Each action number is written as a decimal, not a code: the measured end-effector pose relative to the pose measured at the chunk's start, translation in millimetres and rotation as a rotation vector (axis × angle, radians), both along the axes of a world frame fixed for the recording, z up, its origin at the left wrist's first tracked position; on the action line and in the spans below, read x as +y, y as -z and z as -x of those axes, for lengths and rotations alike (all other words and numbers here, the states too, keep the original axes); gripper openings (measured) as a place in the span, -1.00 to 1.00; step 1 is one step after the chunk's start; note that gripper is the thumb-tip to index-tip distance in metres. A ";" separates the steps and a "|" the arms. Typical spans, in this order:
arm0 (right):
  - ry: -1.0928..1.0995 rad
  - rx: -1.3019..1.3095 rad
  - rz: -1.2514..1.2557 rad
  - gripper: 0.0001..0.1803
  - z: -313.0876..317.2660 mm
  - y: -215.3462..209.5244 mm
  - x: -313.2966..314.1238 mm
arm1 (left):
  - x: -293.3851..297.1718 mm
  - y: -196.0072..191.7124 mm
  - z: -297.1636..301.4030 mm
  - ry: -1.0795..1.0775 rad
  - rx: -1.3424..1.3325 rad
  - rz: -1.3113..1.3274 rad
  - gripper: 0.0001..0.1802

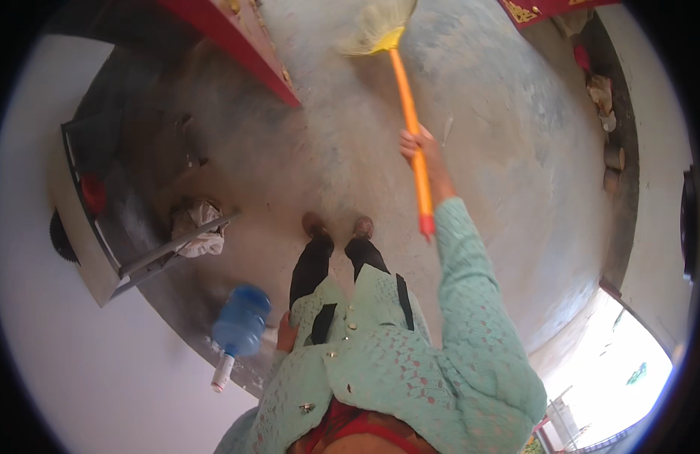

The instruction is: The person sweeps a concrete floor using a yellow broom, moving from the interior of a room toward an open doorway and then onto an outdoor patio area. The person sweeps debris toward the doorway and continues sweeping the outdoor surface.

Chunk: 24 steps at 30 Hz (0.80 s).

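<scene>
My right hand is wrapped round the orange handle of a broom, stretched out ahead of me. The handle slants from a red end below my hand up to a yellow collar, where pale bristles fan out over the concrete floor. The bristles look smeared by motion. My left hand hangs down at my left side, next to the hem of my green knitted cardigan. Its fingers are mostly hidden, and nothing shows in it.
Left of me are a blue water bottle, a whitish bag and a metal-edged frame. A red panel juts in ahead. Along the right wall lie several small things, including a log-like piece. A bright doorway opens at lower right.
</scene>
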State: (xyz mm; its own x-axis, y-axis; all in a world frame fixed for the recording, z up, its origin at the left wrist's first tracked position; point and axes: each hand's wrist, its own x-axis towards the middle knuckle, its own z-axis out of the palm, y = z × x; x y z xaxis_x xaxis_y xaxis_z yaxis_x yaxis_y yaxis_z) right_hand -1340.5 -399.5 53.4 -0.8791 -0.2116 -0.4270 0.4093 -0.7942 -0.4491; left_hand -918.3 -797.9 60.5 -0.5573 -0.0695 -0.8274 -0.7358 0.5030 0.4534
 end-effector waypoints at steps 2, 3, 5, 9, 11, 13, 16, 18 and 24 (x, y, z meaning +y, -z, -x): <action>-0.060 -0.045 -0.149 -0.61 -36.5 -36.3 29.1 | -5.5 15.5 -7.7 0.015 0.024 0.040 -0.37; -0.100 -0.097 -0.286 -0.55 -53.3 -62.1 34.3 | -4.9 20.2 -8.1 0.022 0.036 0.061 -0.37; -0.115 -0.206 -0.508 -0.50 -95.9 -97.5 43.1 | -1.0 20.3 4.8 0.025 0.036 0.069 -0.36; -0.079 -0.454 -0.648 -0.59 -194.6 -128.1 50.2 | 8.7 -0.2 40.9 0.027 0.004 0.074 -0.34; -0.009 -0.582 -0.664 -0.66 -232.3 -143.2 38.2 | 9.1 -1.7 47.1 0.026 0.019 0.056 -0.34; 0.083 -0.710 -0.650 -0.76 -257.3 -150.0 16.7 | 11.0 -8.9 54.5 0.017 0.021 0.053 -0.35; 0.171 -0.840 -0.480 -0.80 -278.4 -122.8 15.7 | 8.3 -4.9 53.5 0.015 -0.002 0.051 -0.35; 0.196 -0.878 -0.366 -0.85 -290.3 -75.3 24.9 | 6.4 -4.2 49.9 0.018 0.012 0.049 -0.35; 0.045 -0.601 -0.192 -0.90 -181.9 16.8 -23.7 | -3.7 2.9 31.5 0.002 -0.005 0.049 -0.32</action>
State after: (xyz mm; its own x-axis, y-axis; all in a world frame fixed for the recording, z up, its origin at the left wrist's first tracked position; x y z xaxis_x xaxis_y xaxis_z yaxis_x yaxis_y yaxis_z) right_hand -1158.6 -423.2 36.5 -0.4805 -0.0505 -0.8755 0.6021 -0.7448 -0.2875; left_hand -949.8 -801.6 57.6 -0.5532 -0.1088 -0.8259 -0.7372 0.5258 0.4245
